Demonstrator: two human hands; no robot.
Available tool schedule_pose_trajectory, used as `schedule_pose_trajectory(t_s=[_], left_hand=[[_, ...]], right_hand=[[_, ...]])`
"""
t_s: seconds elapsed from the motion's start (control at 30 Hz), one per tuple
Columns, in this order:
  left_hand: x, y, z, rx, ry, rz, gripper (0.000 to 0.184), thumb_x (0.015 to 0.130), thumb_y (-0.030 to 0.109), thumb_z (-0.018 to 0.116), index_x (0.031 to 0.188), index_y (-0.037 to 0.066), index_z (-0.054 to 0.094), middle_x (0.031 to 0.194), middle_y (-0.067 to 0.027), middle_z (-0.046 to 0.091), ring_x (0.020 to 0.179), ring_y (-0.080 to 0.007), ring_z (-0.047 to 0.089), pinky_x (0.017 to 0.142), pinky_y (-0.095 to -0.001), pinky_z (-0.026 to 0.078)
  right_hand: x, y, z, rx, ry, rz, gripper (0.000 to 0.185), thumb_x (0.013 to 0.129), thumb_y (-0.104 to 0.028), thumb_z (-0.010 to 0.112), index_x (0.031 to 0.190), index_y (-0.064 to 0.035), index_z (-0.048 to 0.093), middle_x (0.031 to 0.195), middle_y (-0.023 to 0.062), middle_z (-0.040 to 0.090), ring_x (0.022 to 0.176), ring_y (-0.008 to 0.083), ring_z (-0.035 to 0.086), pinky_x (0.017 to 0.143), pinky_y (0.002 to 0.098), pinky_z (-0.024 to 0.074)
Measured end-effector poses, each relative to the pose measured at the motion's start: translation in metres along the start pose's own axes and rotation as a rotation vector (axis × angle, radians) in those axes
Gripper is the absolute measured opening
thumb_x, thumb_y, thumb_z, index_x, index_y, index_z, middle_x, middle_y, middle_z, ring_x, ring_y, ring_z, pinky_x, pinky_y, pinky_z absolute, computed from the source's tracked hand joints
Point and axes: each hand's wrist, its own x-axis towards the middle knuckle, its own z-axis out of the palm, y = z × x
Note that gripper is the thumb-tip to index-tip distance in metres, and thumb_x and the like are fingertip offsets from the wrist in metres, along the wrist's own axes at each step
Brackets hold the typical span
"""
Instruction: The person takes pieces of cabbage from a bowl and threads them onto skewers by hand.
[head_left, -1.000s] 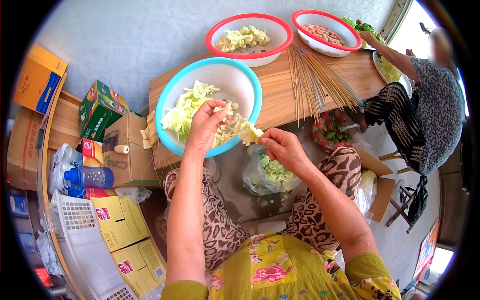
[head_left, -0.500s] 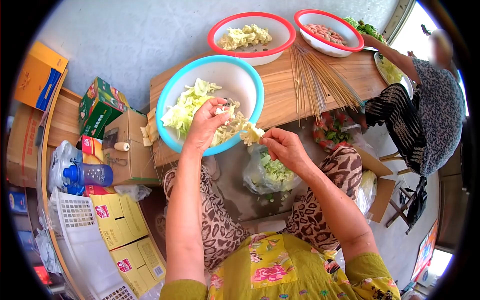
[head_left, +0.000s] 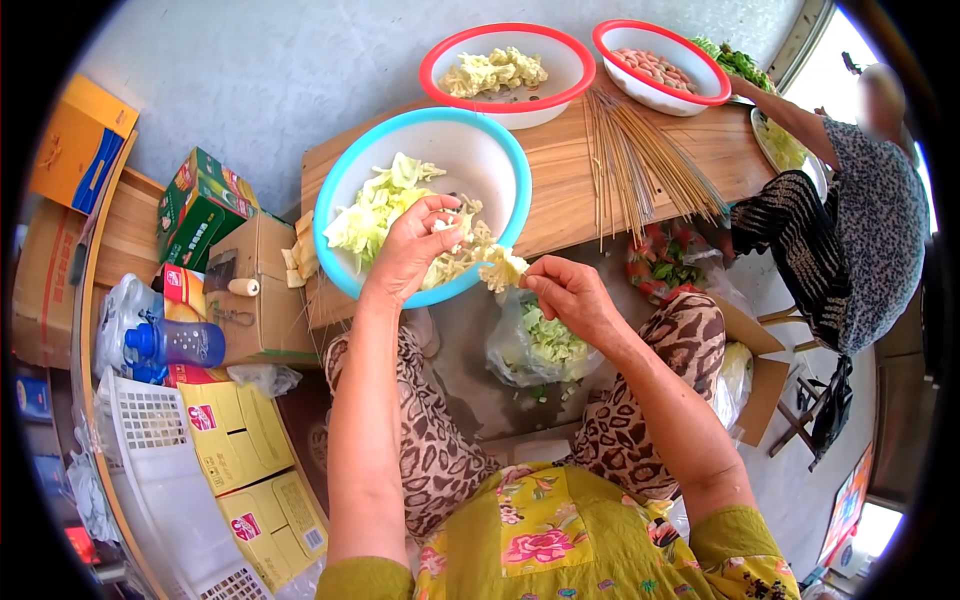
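My left hand is over the blue-rimmed basin, its thumb and fingers closed on a small pale piece of cabbage leaf. Just outside the rim, my right hand pinches beside a frilly pale yellow cabbage leaf piece. Whether a thin skewer runs through that piece is too fine to make out. Inside the basin lie loose green cabbage leaves and paler shreds, partly hidden by my left hand.
Bamboo skewers fan across the wooden table. Behind stand a red-rimmed basin of yellow leaf pieces and another with pinkish pieces. A bag of chopped greens lies below. At right, a person reaches toward greens.
Hardly anything differs. The view has shifted very slightly, and both hands keep nearly the same position and grip over the basin's near edge.
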Motion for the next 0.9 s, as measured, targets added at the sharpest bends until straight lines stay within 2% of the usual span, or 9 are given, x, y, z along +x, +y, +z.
schedule_pose_trajectory(t_s=[0.37,0.47,0.53,0.63,0.73,0.77,0.83,0.9], left_hand=[[-0.003,-0.004,0.009,0.075,-0.079,-0.044,0.037,0.081,0.006,0.067,0.115,0.005,0.052,0.097,-0.0022,0.058,0.088,-0.0099,0.055,0.081,-0.0242,0.045],[-0.003,-0.002,0.013,0.032,-0.090,-0.025,0.032,0.083,0.009,0.066,0.113,0.005,0.053,0.101,-0.0029,0.058,0.094,-0.0102,0.055,0.084,-0.0255,0.045],[-0.004,0.002,0.019,-0.042,-0.117,-0.065,0.031,0.086,0.012,0.064,0.114,0.004,0.053,0.108,-0.0076,0.060,0.100,-0.0133,0.057,0.086,-0.0272,0.047],[-0.007,0.003,0.022,-0.099,-0.116,-0.167,0.028,0.087,0.015,0.063,0.111,0.005,0.054,0.110,-0.0096,0.061,0.100,-0.0154,0.059,0.084,-0.0307,0.050],[-0.002,-0.007,0.015,-0.061,-0.103,-0.152,0.025,0.087,0.015,0.063,0.108,0.005,0.055,0.105,-0.0098,0.063,0.094,-0.0164,0.061,0.081,-0.0333,0.052],[-0.001,-0.009,0.015,-0.061,-0.103,-0.152,0.025,0.087,0.015,0.063,0.108,0.005,0.055,0.105,-0.0098,0.063,0.094,-0.0164,0.061,0.081,-0.0333,0.052],[0.000,-0.010,0.016,-0.093,0.004,-0.109,0.019,0.086,0.014,0.064,0.101,0.005,0.058,0.094,-0.0072,0.065,0.084,-0.0152,0.063,0.077,-0.0303,0.052],[0.000,-0.008,0.018,-0.108,0.023,-0.126,0.019,0.085,0.014,0.065,0.101,0.005,0.059,0.094,-0.0073,0.065,0.085,-0.0150,0.063,0.077,-0.0306,0.052]], right_hand=[[0.004,0.002,0.003,0.062,-0.023,0.033,0.017,0.091,-0.017,0.055,0.087,-0.0012,0.062,0.058,-0.0020,0.048,0.053,0.0058,0.043,0.048,0.0229,0.0353],[0.006,0.003,0.002,0.200,-0.055,0.046,0.018,0.092,-0.017,0.054,0.088,-0.0019,0.063,0.058,-0.0034,0.046,0.052,0.0049,0.041,0.047,0.0215,0.0327],[0.005,0.000,0.001,0.331,-0.076,0.070,0.017,0.092,-0.018,0.054,0.089,-0.0038,0.064,0.058,-0.0046,0.044,0.051,0.0041,0.038,0.046,0.0204,0.0304],[0.003,-0.005,0.000,0.342,-0.097,0.115,0.018,0.094,-0.020,0.053,0.092,-0.0047,0.062,0.057,-0.0050,0.044,0.049,0.0031,0.038,0.045,0.0183,0.0267],[0.001,-0.009,-0.002,0.355,-0.119,0.185,0.019,0.094,-0.021,0.052,0.094,-0.0045,0.062,0.057,-0.0039,0.046,0.049,0.0030,0.038,0.045,0.0180,0.0277],[0.001,-0.009,-0.001,0.355,-0.119,0.186,0.019,0.094,-0.021,0.052,0.094,-0.0045,0.062,0.057,-0.0039,0.046,0.049,0.0030,0.038,0.045,0.0180,0.0277],[0.001,-0.010,0.001,0.302,-0.098,0.151,0.016,0.093,-0.019,0.054,0.089,-0.0048,0.061,0.059,-0.0025,0.050,0.049,0.0039,0.040,0.045,0.0199,0.0306],[0.002,-0.006,0.001,0.265,-0.084,0.131,0.016,0.093,-0.018,0.054,0.090,-0.0044,0.061,0.059,-0.0023,0.050,0.049,0.0039,0.041,0.045,0.0199,0.0309]])
